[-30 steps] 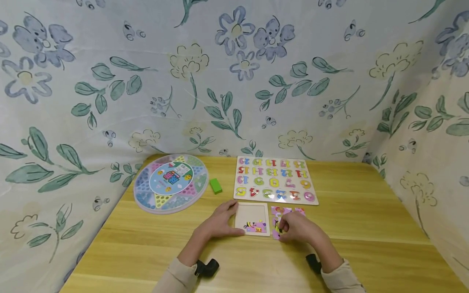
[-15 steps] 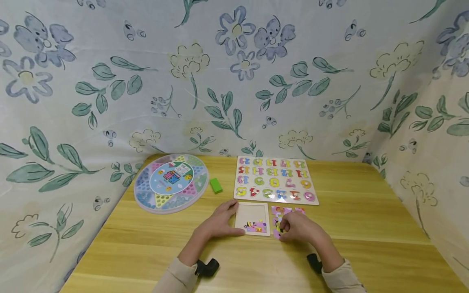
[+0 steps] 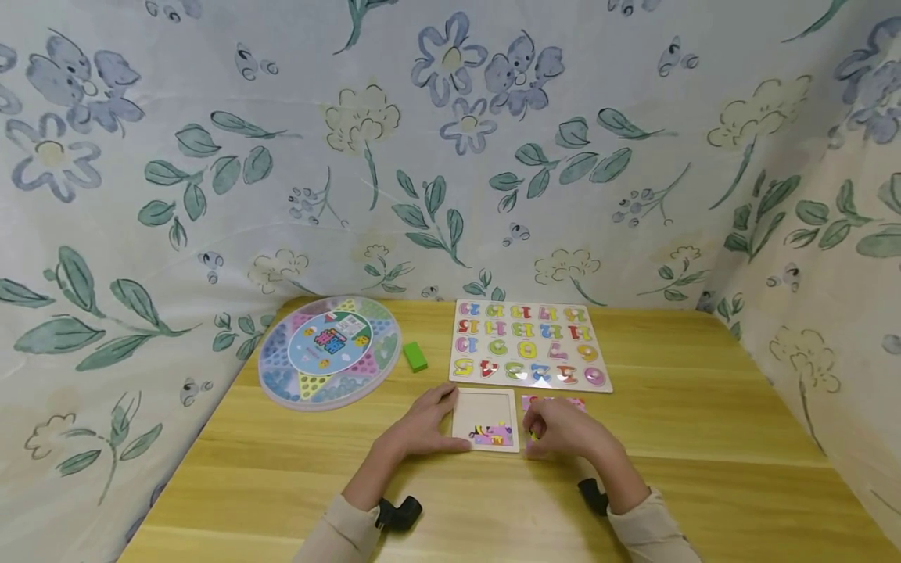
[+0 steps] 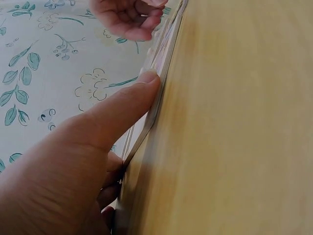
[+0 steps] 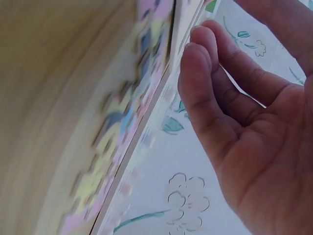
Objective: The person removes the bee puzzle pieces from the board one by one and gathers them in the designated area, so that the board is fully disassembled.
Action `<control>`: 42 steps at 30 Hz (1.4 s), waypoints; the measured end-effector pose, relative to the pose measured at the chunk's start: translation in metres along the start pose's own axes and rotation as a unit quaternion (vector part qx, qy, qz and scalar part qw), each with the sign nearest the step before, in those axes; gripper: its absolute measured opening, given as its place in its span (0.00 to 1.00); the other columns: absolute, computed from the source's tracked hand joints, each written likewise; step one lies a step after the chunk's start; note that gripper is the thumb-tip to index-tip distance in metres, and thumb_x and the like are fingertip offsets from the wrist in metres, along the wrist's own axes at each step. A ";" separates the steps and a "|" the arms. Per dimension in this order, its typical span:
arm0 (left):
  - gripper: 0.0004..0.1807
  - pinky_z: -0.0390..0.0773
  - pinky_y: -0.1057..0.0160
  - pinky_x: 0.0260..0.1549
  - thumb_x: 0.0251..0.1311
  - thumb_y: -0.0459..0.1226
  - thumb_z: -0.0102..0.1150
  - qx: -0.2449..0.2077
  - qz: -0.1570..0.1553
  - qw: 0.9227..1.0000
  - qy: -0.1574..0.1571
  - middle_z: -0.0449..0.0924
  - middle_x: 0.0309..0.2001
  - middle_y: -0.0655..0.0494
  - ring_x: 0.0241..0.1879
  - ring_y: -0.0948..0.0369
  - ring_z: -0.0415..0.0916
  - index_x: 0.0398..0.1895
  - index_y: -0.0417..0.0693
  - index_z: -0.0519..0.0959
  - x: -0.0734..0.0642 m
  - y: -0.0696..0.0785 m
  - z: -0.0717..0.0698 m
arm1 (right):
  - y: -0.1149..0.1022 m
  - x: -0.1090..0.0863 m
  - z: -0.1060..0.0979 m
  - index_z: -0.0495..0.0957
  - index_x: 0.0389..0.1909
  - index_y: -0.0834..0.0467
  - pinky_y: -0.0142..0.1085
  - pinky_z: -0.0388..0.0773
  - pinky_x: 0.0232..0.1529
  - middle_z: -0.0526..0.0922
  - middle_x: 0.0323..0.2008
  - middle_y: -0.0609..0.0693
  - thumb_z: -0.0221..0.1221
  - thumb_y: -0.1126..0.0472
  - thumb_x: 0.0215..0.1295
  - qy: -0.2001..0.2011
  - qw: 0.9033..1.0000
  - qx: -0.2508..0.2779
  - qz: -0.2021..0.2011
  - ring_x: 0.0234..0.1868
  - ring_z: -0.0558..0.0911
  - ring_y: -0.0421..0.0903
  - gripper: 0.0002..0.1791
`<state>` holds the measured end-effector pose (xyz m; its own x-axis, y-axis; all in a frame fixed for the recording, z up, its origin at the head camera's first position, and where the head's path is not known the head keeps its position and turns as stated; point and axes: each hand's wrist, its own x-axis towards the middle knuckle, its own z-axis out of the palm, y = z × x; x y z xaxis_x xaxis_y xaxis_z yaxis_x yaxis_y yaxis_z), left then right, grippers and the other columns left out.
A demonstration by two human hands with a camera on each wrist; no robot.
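A small square wooden puzzle tray point(image 3: 515, 422) lies before me, with pink and yellow bee-patterned puzzle pieces point(image 3: 495, 435) along its lower right. My left hand point(image 3: 422, 424) grips its left side, thumb on the near edge, as the left wrist view also shows. Just right of the tray, my right hand point(image 3: 568, 428) hovers low over a group of loose pink puzzle pieces point(image 3: 573, 403), hiding most of them. In the right wrist view, the right hand point(image 5: 254, 117) has thumb and fingertips close together; whether a piece is between them is hidden.
Behind the tray lies a number board point(image 3: 528, 344) with colourful numerals. A green block point(image 3: 415, 356) sits left of it, and a round Chinese checkers board point(image 3: 328, 352) is farther left. Floral cloth point(image 3: 450, 156) hangs along the table's back and sides.
My right hand has shifted slightly left toward the tray, its thumb off the spot where it touched the loose pieces. The left hand and tray stay put.
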<state>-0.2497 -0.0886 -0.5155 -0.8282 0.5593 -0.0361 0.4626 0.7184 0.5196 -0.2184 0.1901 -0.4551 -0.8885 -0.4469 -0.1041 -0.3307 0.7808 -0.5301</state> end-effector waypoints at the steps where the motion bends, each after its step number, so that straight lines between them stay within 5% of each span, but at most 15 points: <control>1: 0.58 0.54 0.48 0.73 0.51 0.65 0.63 -0.001 -0.002 1.000 0.001 0.48 0.78 0.50 0.77 0.50 0.46 0.77 0.43 0.51 -0.001 0.000 0.000 | -0.003 0.003 0.001 0.81 0.33 0.59 0.29 0.70 0.30 0.78 0.26 0.46 0.74 0.62 0.45 -0.001 1.000 0.003 -0.001 0.28 0.72 0.39 0.15; 18: 0.57 0.56 0.49 0.73 0.51 0.64 0.63 0.011 0.011 1.000 0.008 0.50 0.77 0.50 0.76 0.51 0.48 0.76 0.43 0.52 -0.001 0.000 0.003 | -0.032 0.039 0.025 0.81 0.36 0.59 0.34 0.73 0.34 0.80 0.31 0.46 0.74 0.63 0.45 -0.043 0.998 0.023 -0.027 0.32 0.74 0.41 0.16; 42: 0.57 0.56 0.47 0.72 0.51 0.63 0.64 0.005 0.015 1.000 0.010 0.50 0.77 0.49 0.76 0.49 0.48 0.76 0.41 0.53 -0.001 0.001 -0.003 | -0.039 0.042 0.029 0.79 0.33 0.59 0.34 0.71 0.37 0.79 0.31 0.47 0.71 0.67 0.48 -0.034 0.997 -0.019 -0.063 0.34 0.71 0.41 0.12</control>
<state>-0.2495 -0.0897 -0.5126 -0.8201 0.5722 -0.0035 0.4904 0.7060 0.5109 -0.2334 0.1281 -0.4636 -0.8157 -0.5704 -0.0962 -0.4516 0.7320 -0.5101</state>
